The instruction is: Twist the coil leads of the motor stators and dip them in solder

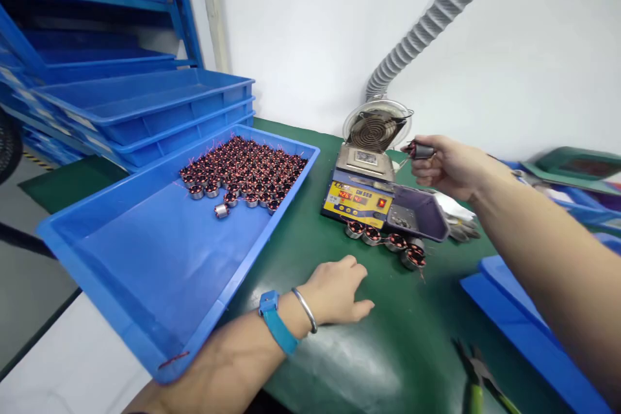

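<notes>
My right hand [449, 165] is raised and closed around a wire-wound motor stator [421, 151], its wire ends pointing left. It is just right of a solder pot [358, 204] with a yellow panel and lit red digits. My left hand [337, 288] rests on the green table, palm down and empty, thumb apart from the loosely bent fingers. Several copper-wound stators [372, 236] stand in front of the pot, a short way beyond my left fingers. Many more fill the far end of a blue tray [160, 259] on the left, where a single stator [222, 211] lies on its side.
A grey exhaust hose [436, 16] comes down behind the pot. Beside the pot sits a purple bin [434, 223] with bits of metal. Green-handled cutting pliers [478, 372] lie near the front edge. Stacked blue trays [184, 123] stand at the back left, more blue plastic [514, 310] at right.
</notes>
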Demonstrator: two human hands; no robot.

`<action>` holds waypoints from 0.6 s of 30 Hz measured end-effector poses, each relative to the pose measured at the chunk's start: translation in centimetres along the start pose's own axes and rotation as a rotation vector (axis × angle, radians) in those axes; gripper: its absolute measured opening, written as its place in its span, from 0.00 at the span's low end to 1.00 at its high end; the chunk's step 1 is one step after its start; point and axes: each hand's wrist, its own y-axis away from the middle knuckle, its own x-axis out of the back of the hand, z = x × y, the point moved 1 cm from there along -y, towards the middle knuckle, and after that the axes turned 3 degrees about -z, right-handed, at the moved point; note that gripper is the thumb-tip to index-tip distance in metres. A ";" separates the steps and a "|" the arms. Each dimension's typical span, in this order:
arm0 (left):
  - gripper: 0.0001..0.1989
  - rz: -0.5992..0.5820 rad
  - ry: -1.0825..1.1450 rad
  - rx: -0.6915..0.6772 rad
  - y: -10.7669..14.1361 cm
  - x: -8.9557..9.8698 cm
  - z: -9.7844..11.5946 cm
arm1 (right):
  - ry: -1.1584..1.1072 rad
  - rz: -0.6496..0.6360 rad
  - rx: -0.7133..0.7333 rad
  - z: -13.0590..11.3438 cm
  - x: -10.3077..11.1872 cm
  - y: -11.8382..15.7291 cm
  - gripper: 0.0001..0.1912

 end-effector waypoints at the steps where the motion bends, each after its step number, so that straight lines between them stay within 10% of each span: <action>1: 0.20 0.009 0.009 0.003 0.0 0.0 0.0 | -0.030 -0.010 -0.014 0.3 0.1 1.2 0.15; 10: 0.18 0.117 0.088 -0.043 -0.3 -0.5 -0.5 | -0.166 0.107 -0.030 3.8 3.9 11.0 0.16; 18: 0.13 0.148 0.184 -0.080 -0.5 -0.7 -0.7 | 0.168 0.544 -0.106 10.0 12.9 18.1 0.22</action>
